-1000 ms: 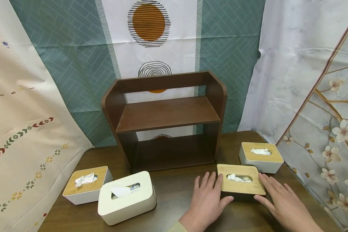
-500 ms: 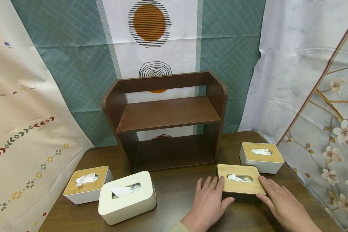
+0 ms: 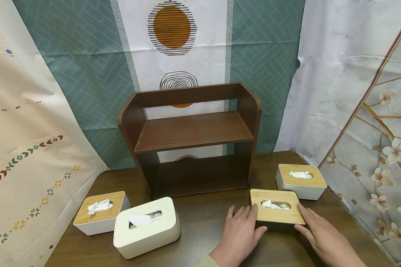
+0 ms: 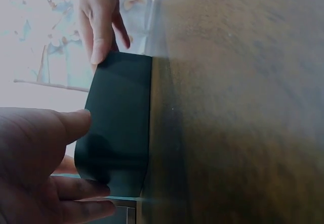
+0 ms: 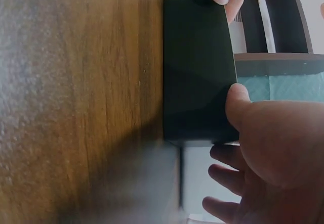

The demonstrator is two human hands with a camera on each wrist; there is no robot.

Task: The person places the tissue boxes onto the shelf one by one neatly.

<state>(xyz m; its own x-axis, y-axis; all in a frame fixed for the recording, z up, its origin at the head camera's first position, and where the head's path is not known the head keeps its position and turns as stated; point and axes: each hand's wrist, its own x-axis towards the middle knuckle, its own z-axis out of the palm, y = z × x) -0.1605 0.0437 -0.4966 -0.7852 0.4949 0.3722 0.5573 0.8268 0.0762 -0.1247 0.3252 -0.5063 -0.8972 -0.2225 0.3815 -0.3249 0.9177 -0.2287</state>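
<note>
A black tissue box with a light wooden lid (image 3: 276, 216) rests on the table at the right, a white tissue showing in its oval slot. My left hand (image 3: 239, 233) lies along its left side, fingers extended, thumb at the front corner. On the opposite side my right hand (image 3: 325, 234) touches the right edge, its fingers straight and its thumb by the front right corner. In the left wrist view the box's dark front (image 4: 119, 107) stands on the wood, with the left thumb at its upper edge. The right wrist view shows the right thumb against the dark front (image 5: 197, 72) too.
Just behind the black box stands a white tissue box with a wooden lid (image 3: 301, 180). At left are a cream tissue box (image 3: 147, 231) and another white one with a wooden lid (image 3: 100, 213). A brown two-tier shelf (image 3: 194, 129) stands at the back before hanging cloths.
Both hands stay at the sides of the black tissue box, with only slight shifts of the fingers. The box and everything else keep their places.
</note>
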